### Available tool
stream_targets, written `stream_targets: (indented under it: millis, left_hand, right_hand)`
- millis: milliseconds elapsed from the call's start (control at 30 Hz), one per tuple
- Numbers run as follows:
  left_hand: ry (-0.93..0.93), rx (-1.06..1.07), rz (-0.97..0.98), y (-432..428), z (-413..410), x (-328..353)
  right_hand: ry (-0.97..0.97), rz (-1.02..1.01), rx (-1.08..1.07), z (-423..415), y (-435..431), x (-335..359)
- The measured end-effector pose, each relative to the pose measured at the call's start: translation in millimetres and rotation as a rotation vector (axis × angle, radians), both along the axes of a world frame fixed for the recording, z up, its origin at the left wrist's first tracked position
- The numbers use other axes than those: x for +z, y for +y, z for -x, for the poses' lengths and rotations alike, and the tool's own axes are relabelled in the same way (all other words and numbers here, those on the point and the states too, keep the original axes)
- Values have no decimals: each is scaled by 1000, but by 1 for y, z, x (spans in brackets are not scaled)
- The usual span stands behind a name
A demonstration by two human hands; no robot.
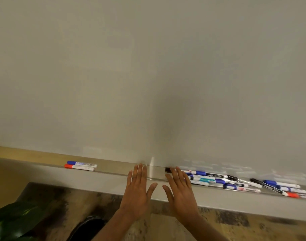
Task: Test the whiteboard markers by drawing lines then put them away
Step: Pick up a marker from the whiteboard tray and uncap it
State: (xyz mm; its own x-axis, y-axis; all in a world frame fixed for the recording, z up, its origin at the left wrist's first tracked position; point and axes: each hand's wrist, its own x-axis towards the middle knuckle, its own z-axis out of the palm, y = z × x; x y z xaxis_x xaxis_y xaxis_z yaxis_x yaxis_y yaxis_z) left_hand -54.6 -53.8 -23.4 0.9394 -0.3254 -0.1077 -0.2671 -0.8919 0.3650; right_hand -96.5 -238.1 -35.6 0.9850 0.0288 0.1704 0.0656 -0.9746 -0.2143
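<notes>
Whiteboard ledge (100, 180) holds marker pile (218, 180) just right of both hands (136, 190) (181, 193).

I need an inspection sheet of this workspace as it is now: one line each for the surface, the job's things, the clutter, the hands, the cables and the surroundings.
Surface: whiteboard blank, no drawn lines seen; tray runs along its lower edge.
Job's things: blue-capped marker and red-capped marker lie side by side at the tray's left; pile of markers lies at its right.
Clutter: nothing seen.
Hands: left hand and right hand open, fingers straight, holding nothing, over the tray; right fingertips overlap the pile's near end.
Cables: nothing seen.
Surroundings: plant leaves at lower left; mottled floor below the tray.
</notes>
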Motion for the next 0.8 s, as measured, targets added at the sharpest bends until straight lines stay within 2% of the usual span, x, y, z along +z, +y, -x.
stream_targets:
  millis: [300, 433, 500, 567, 667, 800]
  left_hand:
    - [85, -111, -121, -64, 4, 4]
    - [36, -133, -113, -86, 5, 1]
    - [-44, -165, -124, -93, 5, -2]
    - [-18, -200, -115, -99, 4, -7]
    - [-47, -110, -75, -107, -2, -8]
    - [-45, -44, -71, -118, -5, -12]
  right_hand:
    - [-39, 47, -71, 19, -65, -6]
    - [22, 71, -75, 23, -87, -10]
    - [59, 66, -82, 25, -96, -15]
    - [81, 71, -94, 25, -102, -19]
    - [-1, 60, -101, 19, -111, -19]
    - [66, 13, -94, 11, -114, -20]
